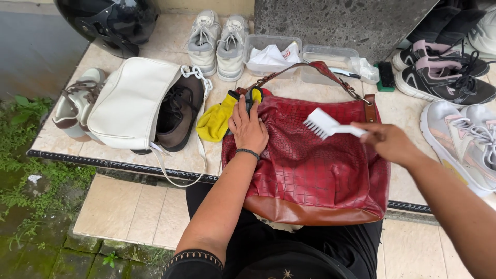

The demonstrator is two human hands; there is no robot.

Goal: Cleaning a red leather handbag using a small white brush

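Note:
A red crocodile-textured handbag with a brown base and brown strap lies on the tiled ledge, partly over my lap. My left hand rests flat on the bag's upper left corner, fingers spread, a dark band on the wrist. My right hand holds a white brush by its handle, bristles pointing down just above the bag's top. A yellow and black cloth lies beside the bag, just left of my left hand.
A cream bag lies over brown shoes. Grey sneakers, two clear plastic tubs, a black helmet and a green-backed brush stand behind. Black and white sneakers crowd the right. The ledge edge drops to a lower step.

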